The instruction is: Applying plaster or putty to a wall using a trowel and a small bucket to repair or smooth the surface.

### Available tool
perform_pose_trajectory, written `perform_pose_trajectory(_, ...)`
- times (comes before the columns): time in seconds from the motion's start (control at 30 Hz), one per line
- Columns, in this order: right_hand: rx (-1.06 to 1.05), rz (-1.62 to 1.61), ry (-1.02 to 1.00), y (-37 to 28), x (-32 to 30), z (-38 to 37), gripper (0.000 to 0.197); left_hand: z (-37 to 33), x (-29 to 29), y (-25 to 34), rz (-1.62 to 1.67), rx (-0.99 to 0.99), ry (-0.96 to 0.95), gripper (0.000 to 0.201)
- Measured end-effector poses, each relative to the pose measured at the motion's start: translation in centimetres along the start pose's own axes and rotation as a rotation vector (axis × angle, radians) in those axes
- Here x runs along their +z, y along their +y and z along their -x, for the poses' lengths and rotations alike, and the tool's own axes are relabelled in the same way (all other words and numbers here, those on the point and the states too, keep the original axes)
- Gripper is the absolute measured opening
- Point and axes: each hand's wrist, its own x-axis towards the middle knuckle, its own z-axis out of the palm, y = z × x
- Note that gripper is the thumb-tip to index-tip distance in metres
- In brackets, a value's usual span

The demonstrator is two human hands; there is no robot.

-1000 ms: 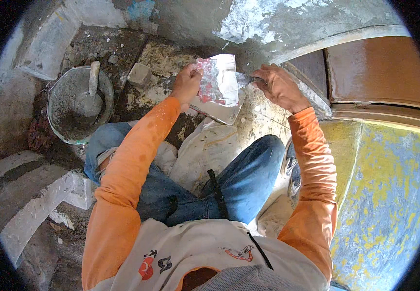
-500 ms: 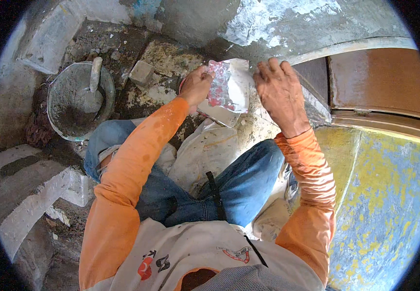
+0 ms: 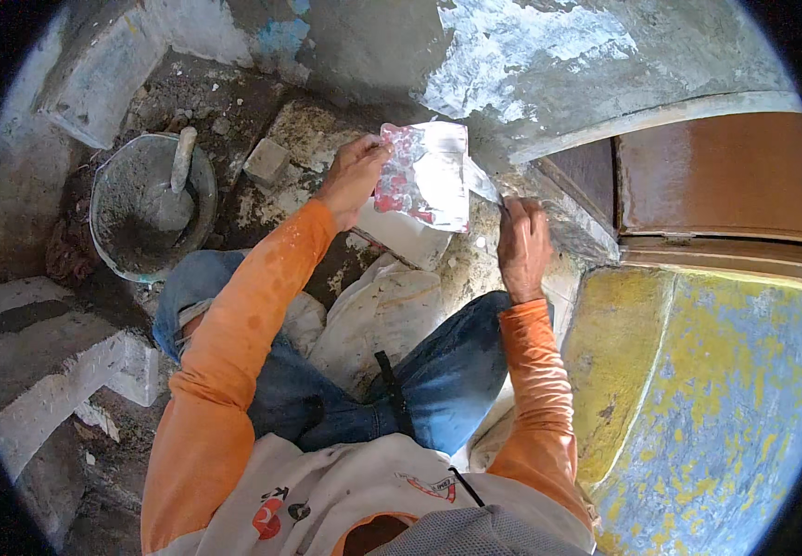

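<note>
While the left hand (image 3: 353, 176) pinches the upright plastic packet (image 3: 424, 176) (long axis vertical), the right hand (image 3: 523, 248) grips a thin tool (image 3: 483, 182).

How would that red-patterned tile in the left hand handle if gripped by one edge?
Probably stiff: the tile stays flat though the left hand holds only its left edge. Likely heavy for its size and brittle, being a thin square slab. Its glossy face may be slippery, more so with the wet mortar from the bucket about.

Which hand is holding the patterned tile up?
The left hand grips the red-and-white patterned tile by its edge; the right hand holds a thin tool lower down instead.
</note>
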Motion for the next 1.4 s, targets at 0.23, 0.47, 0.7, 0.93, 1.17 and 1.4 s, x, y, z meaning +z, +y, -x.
perform_pose_trajectory(0.23,0.138,-0.148,0.016,-0.9,3.7,2.9,0.048,0.8,1.1,0.7,0.039,0.049,-0.063,0.017)
perform_pose_trajectory(0.47,0.365,-0.161,0.037,0.9,3.6,5.1,0.030,2.1,1.7,3.2,0.041,0.019,-0.099,0.015)
perform_pose_trajectory(0.7,0.639,-0.336,0.255,2.1,4.0,5.5,0.023,3.0,4.7,3.8,0.016,-0.010,-0.049,0.028)
perform_pose_trajectory(0.93,0.835,-0.580,0.309,2.9,5.1,6.3,0.022,-0.1,10.5,2.7,0.211,0.055,-0.007,0.035)
perform_pose_trajectory(1.17,0.872,-0.644,0.414,3.6,4.0,7.2,0.021,-3.4,17.6,3.3,0.280,0.069,0.091,0.035)
perform_pose_trajectory(1.4,0.928,-0.779,0.524,5.0,3.3,8.6,0.021,-7.8,22.8,6.1,0.444,0.072,0.211,0.027)
